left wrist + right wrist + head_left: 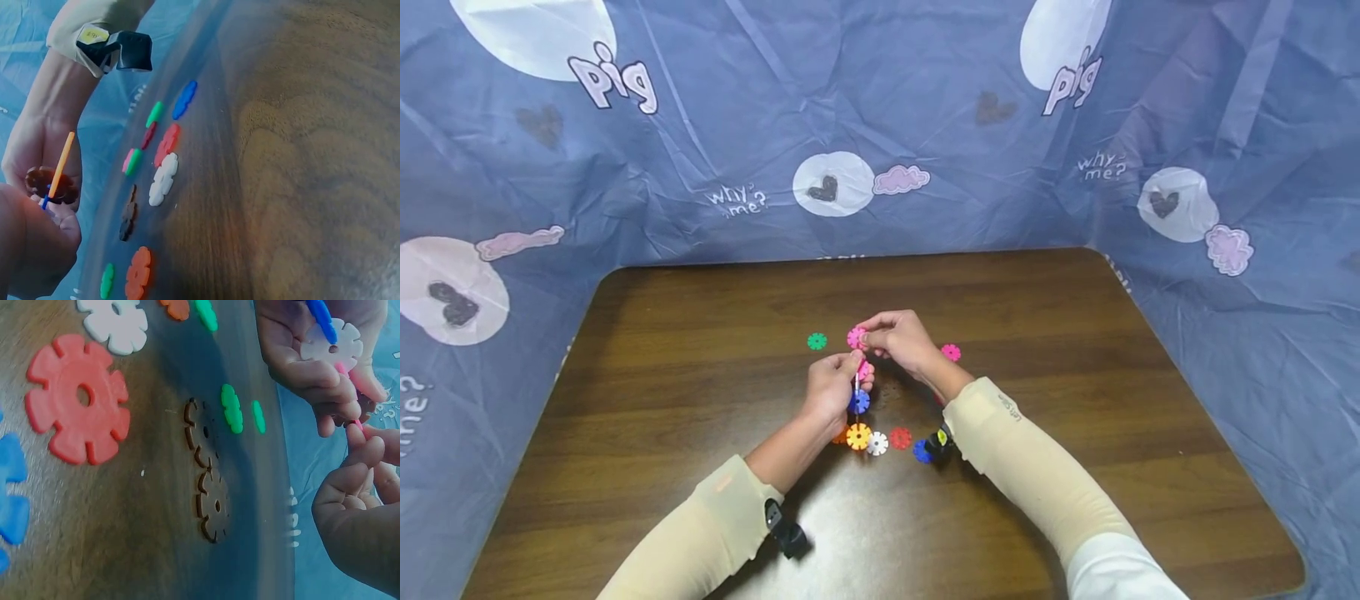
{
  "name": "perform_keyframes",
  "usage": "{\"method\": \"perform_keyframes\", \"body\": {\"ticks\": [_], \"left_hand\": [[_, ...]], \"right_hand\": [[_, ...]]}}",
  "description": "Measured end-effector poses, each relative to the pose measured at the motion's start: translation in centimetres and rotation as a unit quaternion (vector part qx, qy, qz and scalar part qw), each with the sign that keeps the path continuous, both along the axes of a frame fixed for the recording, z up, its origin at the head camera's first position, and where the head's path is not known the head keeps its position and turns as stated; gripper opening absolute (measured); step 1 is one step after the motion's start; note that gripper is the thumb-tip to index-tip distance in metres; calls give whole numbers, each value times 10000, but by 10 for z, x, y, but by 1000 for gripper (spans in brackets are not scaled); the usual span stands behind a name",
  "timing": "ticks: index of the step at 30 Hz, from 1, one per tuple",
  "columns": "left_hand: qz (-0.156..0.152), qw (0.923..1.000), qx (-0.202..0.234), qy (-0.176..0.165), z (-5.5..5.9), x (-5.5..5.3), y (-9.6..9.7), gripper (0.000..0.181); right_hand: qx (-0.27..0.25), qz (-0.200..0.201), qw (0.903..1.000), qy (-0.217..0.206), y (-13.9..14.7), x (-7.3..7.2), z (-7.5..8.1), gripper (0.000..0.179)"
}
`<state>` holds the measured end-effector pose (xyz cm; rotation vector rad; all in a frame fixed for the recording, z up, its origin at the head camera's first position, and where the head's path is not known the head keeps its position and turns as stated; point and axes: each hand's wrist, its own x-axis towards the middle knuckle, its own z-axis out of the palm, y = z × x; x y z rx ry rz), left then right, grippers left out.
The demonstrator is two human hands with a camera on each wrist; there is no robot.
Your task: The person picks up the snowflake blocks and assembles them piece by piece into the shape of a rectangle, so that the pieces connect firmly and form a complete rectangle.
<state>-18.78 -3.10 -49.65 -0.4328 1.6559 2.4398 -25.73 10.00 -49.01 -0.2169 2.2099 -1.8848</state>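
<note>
Small notched plastic discs, slotted together in a chain, are gripped in my left hand. In the head view the chain shows a pink disc, a blue disc and, at its lower end, a yellow disc. A white disc of the chain shows face-on in the right wrist view, and a brown disc in the left wrist view. Just above, my right hand pinches another pink disc between thumb and fingers, close over the chain's top.
Loose discs lie on the brown wooden table: green at the far left, pink beyond the right forearm, and red, white and blue nearer. Two brown discs lie together. Blue printed fabric hangs behind.
</note>
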Motion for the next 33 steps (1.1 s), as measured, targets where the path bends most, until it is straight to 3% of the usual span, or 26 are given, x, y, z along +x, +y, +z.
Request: {"method": "perform_keyframes", "body": {"ticks": [5,11,15,19,21,22,23,26,28,30,31,33], "left_hand": [[-318,9990,261,-166,-2,-1,-9,26],[-634,9970,360,-271,3,-8,-18,24],[-571,9970,60,-520,5,-10,-20,26],[-353,9975,-130,-595,2,-11,-21,28],[-234,9977,-212,-595,0,-11,-21,27],[-172,9978,-246,-599,-1,-11,-21,26],[-117,9978,-271,-589,-3,-11,-21,25],[-3,9978,-317,-580,-5,-12,-22,20],[31,9979,-296,-572,-5,-14,-22,19],[0,9981,-267,-560,-4,-15,-23,20],[-19,9982,-226,-559,-2,-16,-23,19],[-34,9983,-190,-559,0,-18,-23,19]], "right_hand": [[232,150,9996,-94,2,0,-5,17],[53,310,9992,-239,5,-2,-5,19],[288,562,9971,-416,6,-3,-3,19],[974,967,9903,-224,12,-2,-3,18],[1721,1296,9763,192,18,2,-3,16],[2191,1497,9630,479,21,5,-4,15],[2647,1731,9455,771,24,8,-4,15],[3878,2398,8752,1617,30,19,-7,22],[4284,2671,8422,1893,33,24,-10,25],[4490,2708,8280,1987,34,28,-12,25],[4541,2657,8266,1999,35,28,-13,24],[4507,2528,8325,1996,36,28,-14,24]]}}
